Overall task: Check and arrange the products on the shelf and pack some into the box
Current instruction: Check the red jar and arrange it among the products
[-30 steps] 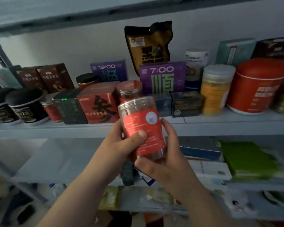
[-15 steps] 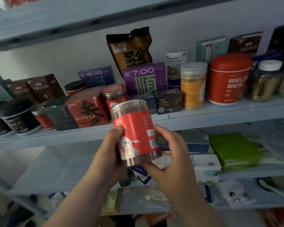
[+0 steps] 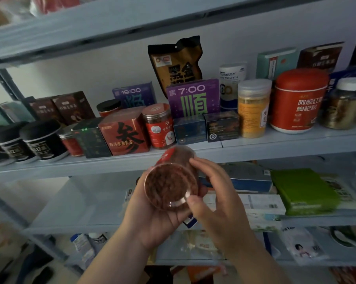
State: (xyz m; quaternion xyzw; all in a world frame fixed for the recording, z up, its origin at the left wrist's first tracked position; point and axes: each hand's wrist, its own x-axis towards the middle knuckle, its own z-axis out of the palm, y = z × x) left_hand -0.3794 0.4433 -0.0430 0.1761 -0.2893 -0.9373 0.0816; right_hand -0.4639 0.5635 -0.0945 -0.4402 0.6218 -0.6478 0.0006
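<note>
A clear plastic jar (image 3: 170, 184) with a red label and red-brown contents is tipped over, its round clear bottom turned toward me. My left hand (image 3: 152, 218) cradles it from below and the left, fingers curled round it. My right hand (image 3: 212, 203) grips its right side, thumb on the bottom rim and fingers over the top. Both hands hold the jar in front of the grey shelf (image 3: 255, 148), just below its front edge. A matching jar (image 3: 158, 126) stands upright on that shelf behind.
The shelf carries a red box (image 3: 123, 134), purple boxes (image 3: 193, 98), a brown pouch (image 3: 175, 62), a yellow jar (image 3: 254, 107), a big red canister (image 3: 298, 100) and black tins (image 3: 41, 139). A green box (image 3: 304, 191) and flat packs lie on the shelf below.
The jar was upright with its label facing me; now both hands have tipped it so its bottom faces me. The view has shifted slightly.
</note>
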